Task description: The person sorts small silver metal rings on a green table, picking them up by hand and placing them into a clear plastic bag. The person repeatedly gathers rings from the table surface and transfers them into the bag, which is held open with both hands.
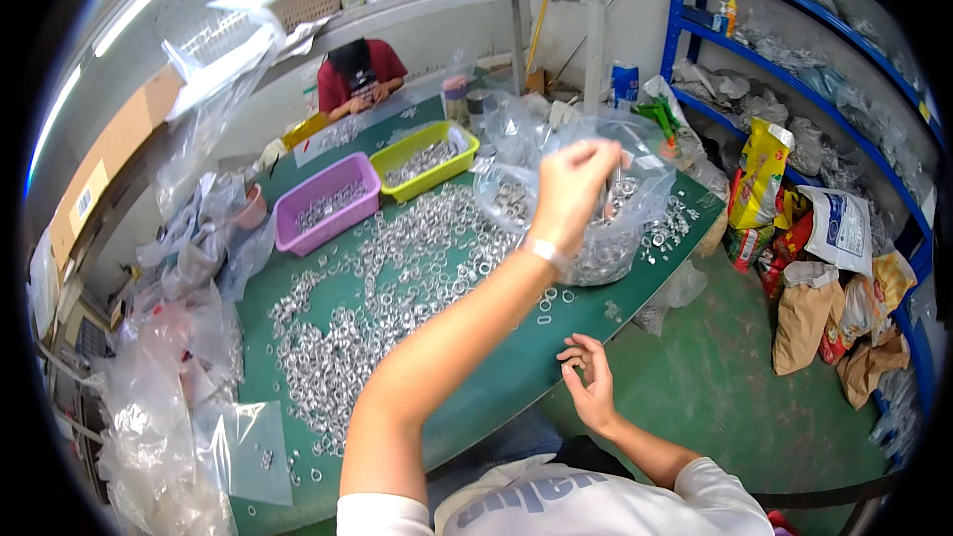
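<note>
My left hand is raised above a clear plastic bag of small silvery metal rings at the table's right end. Its fingers are bent together and turned away; a bit of metal shows beside them, but what they hold is hard to make out. My right hand hovers beside the table's near edge, fingers loosely curved and thumb apart, nothing visible in it. Across the green table spreads a wide layer of loose metal rings, crossed by my left forearm.
A purple basket and a yellow-green basket hold more metal pieces. Across the table sits another person in a dark red top. Plastic bags crowd the left side. Blue shelves and sacks stand right.
</note>
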Demonstrator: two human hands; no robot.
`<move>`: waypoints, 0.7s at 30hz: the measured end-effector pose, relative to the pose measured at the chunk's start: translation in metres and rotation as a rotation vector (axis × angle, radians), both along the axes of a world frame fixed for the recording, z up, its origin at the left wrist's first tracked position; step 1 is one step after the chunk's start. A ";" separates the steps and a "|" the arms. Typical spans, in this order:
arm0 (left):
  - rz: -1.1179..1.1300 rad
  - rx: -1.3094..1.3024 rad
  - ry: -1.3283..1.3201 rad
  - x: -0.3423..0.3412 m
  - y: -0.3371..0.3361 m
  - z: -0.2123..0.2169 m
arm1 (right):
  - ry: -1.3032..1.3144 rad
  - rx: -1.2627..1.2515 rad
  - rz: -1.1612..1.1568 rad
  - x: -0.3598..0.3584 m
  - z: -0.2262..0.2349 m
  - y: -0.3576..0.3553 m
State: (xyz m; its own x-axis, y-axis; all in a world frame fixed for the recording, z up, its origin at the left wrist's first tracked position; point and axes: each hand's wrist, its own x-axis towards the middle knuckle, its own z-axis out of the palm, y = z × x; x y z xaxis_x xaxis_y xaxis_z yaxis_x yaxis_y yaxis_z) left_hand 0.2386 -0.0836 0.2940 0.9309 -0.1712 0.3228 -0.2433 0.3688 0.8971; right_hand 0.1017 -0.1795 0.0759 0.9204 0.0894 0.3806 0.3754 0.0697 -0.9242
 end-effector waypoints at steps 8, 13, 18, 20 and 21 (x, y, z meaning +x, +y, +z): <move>0.811 0.977 -0.906 0.099 0.003 -0.034 | -0.151 0.064 -0.232 0.066 0.064 -0.038; 0.893 1.319 -0.547 0.044 0.021 -0.016 | -0.005 -0.295 -0.639 0.160 0.127 -0.096; 0.735 1.287 -0.402 0.092 0.056 -0.040 | -0.105 -0.460 -0.456 0.246 0.134 -0.096; 0.600 1.090 -0.204 0.118 0.062 -0.028 | 0.036 -0.173 -0.428 0.265 0.158 -0.101; 0.635 1.049 -0.227 0.124 0.061 -0.029 | 0.073 -0.083 -0.404 0.265 0.173 -0.106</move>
